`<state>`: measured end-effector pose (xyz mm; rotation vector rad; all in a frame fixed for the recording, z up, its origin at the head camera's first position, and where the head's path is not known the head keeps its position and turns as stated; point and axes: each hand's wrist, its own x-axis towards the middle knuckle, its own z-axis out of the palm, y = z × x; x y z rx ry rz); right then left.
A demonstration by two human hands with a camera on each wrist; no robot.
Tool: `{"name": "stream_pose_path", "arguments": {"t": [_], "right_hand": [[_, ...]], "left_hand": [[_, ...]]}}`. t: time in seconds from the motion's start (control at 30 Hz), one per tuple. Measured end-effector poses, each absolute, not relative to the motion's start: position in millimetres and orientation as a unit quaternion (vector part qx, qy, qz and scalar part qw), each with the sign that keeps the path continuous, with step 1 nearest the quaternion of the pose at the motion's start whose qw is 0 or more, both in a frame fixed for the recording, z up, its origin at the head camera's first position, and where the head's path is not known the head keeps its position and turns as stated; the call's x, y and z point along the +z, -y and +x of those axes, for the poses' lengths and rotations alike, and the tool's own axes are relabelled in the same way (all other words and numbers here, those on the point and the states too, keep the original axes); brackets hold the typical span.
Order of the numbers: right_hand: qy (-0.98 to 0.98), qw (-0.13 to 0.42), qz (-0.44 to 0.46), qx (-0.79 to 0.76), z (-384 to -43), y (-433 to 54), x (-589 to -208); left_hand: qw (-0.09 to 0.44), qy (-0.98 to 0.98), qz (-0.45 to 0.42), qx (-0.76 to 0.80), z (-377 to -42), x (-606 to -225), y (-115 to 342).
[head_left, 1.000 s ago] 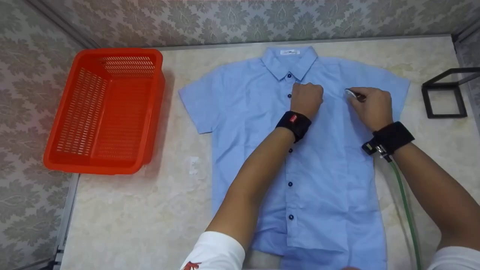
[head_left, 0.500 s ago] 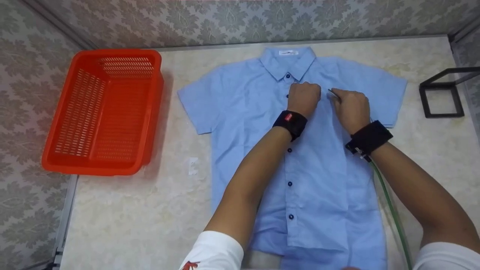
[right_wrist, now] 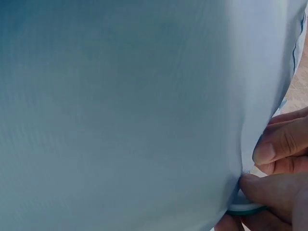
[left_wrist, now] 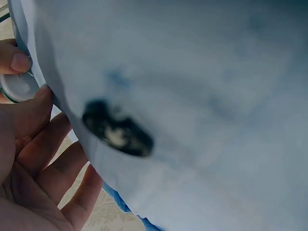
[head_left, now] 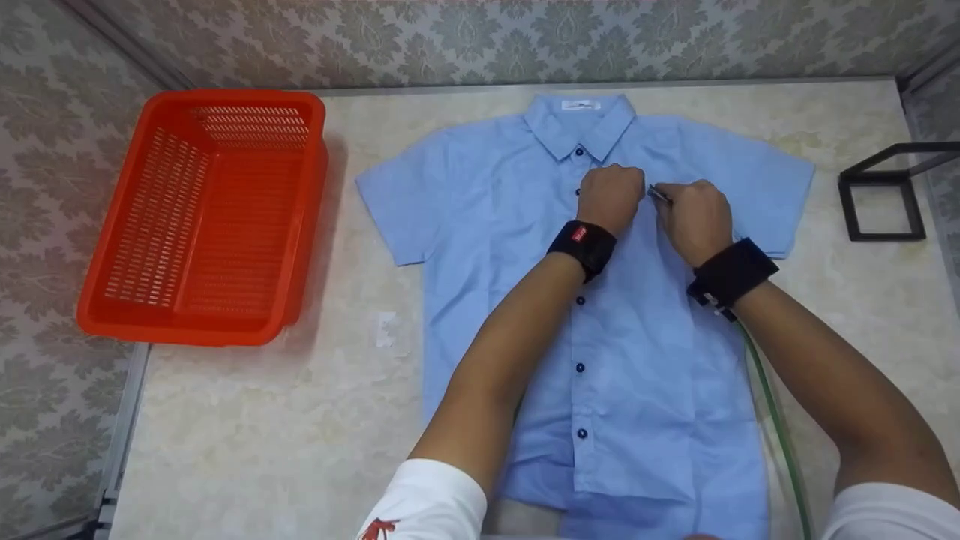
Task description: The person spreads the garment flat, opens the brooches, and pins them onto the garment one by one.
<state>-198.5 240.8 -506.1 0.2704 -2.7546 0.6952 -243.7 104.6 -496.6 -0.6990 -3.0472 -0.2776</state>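
Observation:
A light blue short-sleeved shirt (head_left: 637,390) lies front up with dark buttons down its placket. My left hand (head_left: 611,199) pinches the shirt's chest cloth beside the placket; its thumb shows at the fabric edge in the left wrist view. Close to its right, my right hand (head_left: 697,217) holds a small round badge (left_wrist: 19,87), pale with a dark green rim, against the pinched cloth. In the right wrist view, the badge is mostly hidden by the cloth and fingers. A dark shirt button (left_wrist: 118,129) looms blurred in the left wrist view.
An orange-red plastic basket (head_left: 304,225) stands at the table's left. A black open frame (head_left: 847,214) sits at the right edge. A green cable (head_left: 780,420) trails from the right wristband. A small whitish patch (head_left: 386,330) marks the tabletop (head_left: 262,435).
My right hand has moved left across the shirt with the badge, right up to my left hand. The left hand has stayed at the placket.

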Motion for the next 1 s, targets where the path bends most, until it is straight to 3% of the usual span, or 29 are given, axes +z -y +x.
{"name": "stream_pose_path", "arguments": {"t": [0.37,1.0], "right_hand": [[0.958,0.138,0.088,0.234,-206.9,-236.7,-507.2],[0.938,0.110,-0.002,0.330,-209.4,-237.2,-506.3]], "left_hand": [[0.004,0.970,-0.228,-0.084,-240.4,-495.7,-102.4],[0.013,0.968,-0.239,-0.075,-236.3,-496.5,-106.0]]}}
